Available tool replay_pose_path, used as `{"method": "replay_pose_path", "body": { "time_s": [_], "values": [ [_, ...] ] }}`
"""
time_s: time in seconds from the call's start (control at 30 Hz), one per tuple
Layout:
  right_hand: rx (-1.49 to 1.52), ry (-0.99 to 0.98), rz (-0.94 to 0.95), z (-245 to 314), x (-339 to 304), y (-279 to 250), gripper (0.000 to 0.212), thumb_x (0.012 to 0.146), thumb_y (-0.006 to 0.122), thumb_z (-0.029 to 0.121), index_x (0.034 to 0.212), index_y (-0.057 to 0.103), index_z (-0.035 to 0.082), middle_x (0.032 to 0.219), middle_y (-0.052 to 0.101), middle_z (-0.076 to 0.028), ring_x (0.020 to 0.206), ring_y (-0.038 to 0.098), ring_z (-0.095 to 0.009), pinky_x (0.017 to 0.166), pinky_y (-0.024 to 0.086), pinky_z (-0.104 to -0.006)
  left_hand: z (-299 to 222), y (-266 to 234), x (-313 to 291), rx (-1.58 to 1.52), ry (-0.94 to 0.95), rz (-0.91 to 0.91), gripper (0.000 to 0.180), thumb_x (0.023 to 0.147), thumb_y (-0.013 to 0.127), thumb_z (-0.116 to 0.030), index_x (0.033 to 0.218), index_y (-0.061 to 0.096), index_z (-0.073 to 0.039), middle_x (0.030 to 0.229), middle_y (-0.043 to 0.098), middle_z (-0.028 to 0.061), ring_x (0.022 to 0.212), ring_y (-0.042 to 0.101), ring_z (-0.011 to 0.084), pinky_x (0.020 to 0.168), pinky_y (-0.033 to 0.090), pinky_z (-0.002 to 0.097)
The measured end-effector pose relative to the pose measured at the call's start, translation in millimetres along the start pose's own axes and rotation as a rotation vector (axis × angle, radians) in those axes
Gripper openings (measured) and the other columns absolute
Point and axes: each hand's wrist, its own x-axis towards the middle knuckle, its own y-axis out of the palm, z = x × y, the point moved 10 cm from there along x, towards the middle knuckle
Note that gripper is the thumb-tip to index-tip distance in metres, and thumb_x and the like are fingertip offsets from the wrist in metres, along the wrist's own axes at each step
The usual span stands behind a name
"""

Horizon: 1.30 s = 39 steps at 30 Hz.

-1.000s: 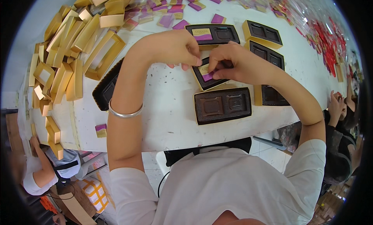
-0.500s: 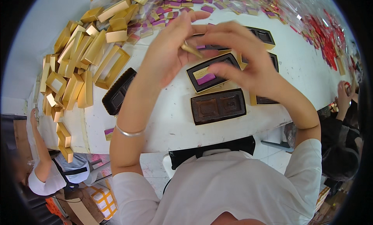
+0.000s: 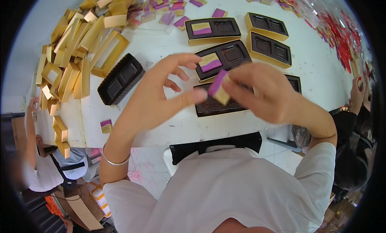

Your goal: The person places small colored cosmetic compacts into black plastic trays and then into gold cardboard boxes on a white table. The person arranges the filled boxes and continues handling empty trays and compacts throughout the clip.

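My right hand (image 3: 267, 94) pinches a small gold-and-purple square packet (image 3: 219, 89) between thumb and fingers, held above the nearest gold box with a dark two-well tray (image 3: 205, 109). Beside it, my left hand (image 3: 163, 92) is open, fingers curved and apart, thumb pointing at the packet without clearly touching it. Just beyond, another box (image 3: 235, 52) has a gold-and-purple square in its left well; so does the farther box (image 3: 227, 27). Two boxes on the right, one nearer (image 3: 270, 48) and one farther (image 3: 266, 26), show bare wells. My right hand partly covers another box (image 3: 294, 83).
A loose black tray (image 3: 120, 80) lies by my left forearm, near a small packet (image 3: 106, 126). Gold box sleeves (image 3: 76, 48) pile up at left. Purple-and-gold packets (image 3: 173, 8) scatter at the back; red wrapped pieces (image 3: 331, 40) lie at right. Other people sit at both sides.
My hands have come nearer and moved apart, uncovering the boxes behind them. The packet now shows plainly in my right hand, and my left hand has opened away from it.
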Motion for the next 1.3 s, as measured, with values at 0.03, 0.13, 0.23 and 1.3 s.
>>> {"method": "replay_pose_path", "body": {
  "time_s": [0.03, 0.13, 0.23, 1.3],
  "values": [
    [-0.069, -0.061, 0.004, 12, -8, 3, 0.024, 0.061, 0.067, -0.002, 0.084, 0.061, -0.007, 0.087, 0.055, -0.014, 0.07, 0.055, -0.024, 0.056, 0.047, -0.032, 0, 7, -8, 0.059, 0.021, 0.042, 0.058, 0.071, 0.074, -0.028, 0.121, 0.049, -0.009, 0.112, 0.053, 0.0031, 0.091, 0.049, 0.0128, 0.075, 0.043, 0.0264],
    [-0.194, -0.15, 0.034, 30, -21, 15, 0.022, 0.055, 0.066, 0.006, 0.073, 0.06, -0.005, 0.087, 0.052, -0.013, 0.071, 0.053, -0.023, 0.057, 0.046, -0.0301, 2, 23, -20, 0.188, 0.088, 0.052, 0.072, 0.062, 0.08, -0.027, 0.123, 0.047, -0.009, 0.121, 0.045, 0.0049, 0.096, 0.047, 0.0177, 0.078, 0.041, 0.0285],
    [-0.177, -0.122, 0.121, 31, -26, 26, 0.021, 0.054, 0.065, 0.009, 0.07, 0.06, -0.004, 0.088, 0.052, -0.012, 0.073, 0.053, -0.023, 0.058, 0.046, -0.0289, 2, 34, -23, 0.248, 0.12, 0.047, 0.075, 0.062, 0.08, -0.027, 0.125, 0.046, -0.009, 0.124, 0.042, 0.0073, 0.099, 0.046, 0.0208, 0.08, 0.04, 0.0307],
    [0.504, 0.359, 0.186, -29, -24, 52, 0.017, 0.071, 0.069, 0.005, 0.087, 0.063, 0.005, 0.092, 0.055, -0.01, 0.087, 0.049, -0.026, 0.078, 0.039, -0.0357, 18, 39, -35, 0.277, 0.096, -0.099, 0.047, 0.067, 0.077, -0.015, 0.108, 0.053, -0.006, 0.122, 0.044, 0.0119, 0.091, 0.054, 0.02, 0.069, 0.047, 0.0284]
  ]
}}
